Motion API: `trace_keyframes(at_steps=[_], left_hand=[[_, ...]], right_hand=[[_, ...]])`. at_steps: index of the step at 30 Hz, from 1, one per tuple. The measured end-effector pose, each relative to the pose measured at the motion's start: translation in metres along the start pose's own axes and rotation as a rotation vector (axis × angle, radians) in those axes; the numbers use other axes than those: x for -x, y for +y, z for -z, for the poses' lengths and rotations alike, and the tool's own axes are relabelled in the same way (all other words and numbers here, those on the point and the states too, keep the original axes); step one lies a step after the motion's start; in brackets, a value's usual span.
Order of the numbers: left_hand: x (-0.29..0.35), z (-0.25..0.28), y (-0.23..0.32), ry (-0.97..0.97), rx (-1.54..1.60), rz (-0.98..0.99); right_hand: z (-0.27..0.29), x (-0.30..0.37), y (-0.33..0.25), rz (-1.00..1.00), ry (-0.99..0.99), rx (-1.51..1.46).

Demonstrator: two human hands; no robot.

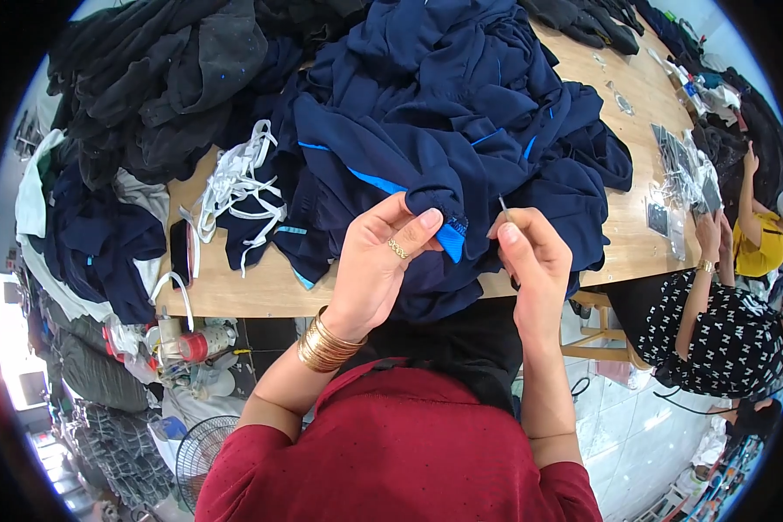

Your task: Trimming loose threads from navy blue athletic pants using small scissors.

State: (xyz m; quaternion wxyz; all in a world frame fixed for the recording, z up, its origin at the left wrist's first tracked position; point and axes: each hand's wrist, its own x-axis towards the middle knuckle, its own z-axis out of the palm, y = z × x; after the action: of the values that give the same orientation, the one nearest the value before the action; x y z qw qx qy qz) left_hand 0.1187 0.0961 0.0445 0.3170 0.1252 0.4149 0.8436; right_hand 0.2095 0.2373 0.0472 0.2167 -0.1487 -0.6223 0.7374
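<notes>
A large heap of navy garments [426, 113] with bright blue trim lies on the wooden table in front of me. My left hand [383, 248], with a ring and several gold bangles, pinches a gathered end of one navy garment. Its bright blue edge [450, 239] sticks out past the thumb. Just to the right, my right hand [533, 261] is closed on a thin pointed metal tool [504, 207], its tip upward. Fingers cover the rest of the tool, so its exact kind cannot be made out. The tip is apart from the blue edge.
White tapes [239, 187] lie tangled left of the heap, near a phone [181, 252]. Black garments [165, 74] are piled at the far left. Plastic-wrapped packets [679, 165] lie on the table's right side, where two people work. A fan [204, 452] stands at lower left.
</notes>
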Motion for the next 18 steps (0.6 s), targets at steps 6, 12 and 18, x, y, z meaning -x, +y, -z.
trace_keyframes(at_steps=[6,12,18], left_hand=[[-0.009,-0.001,-0.009,0.037,0.019,0.005],[-0.016,0.065,0.009,0.517,-0.589,-0.252],[-0.058,0.139,0.059,0.049,-1.413,-0.956]], right_hand=[[0.0,0.003,-0.005,0.252,0.111,0.455],[-0.005,-0.008,0.01,0.415,0.103,0.449],[0.012,-0.006,0.019,0.384,0.2,0.51]])
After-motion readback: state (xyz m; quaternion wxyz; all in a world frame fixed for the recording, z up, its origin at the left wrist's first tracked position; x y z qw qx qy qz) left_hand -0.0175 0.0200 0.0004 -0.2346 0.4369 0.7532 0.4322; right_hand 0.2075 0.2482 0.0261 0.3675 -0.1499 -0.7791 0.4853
